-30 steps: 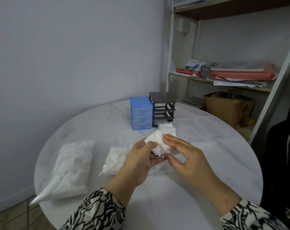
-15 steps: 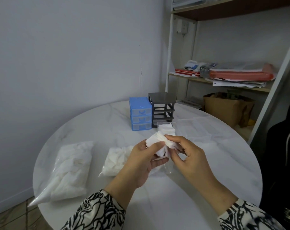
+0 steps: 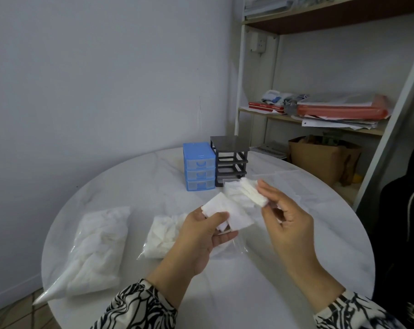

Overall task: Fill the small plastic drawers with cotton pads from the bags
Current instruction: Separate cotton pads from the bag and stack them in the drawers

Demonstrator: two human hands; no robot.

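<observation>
Apart now, left hand (image 3: 201,236) pinches flat cotton pads (image 3: 227,213); right hand (image 3: 289,224) grips a stack (image 3: 246,191).

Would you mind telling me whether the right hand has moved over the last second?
Yes: the right hand lifted its cotton pads rightward, away from the blue drawers.

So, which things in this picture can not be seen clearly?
- Head view: the blue drawer unit has frosted fronts, so its contents cannot be told.
- The clear drawer is mostly hidden behind the cotton pads held by the right hand.
- Left hand: its fingers are covered by its own pads.
</observation>
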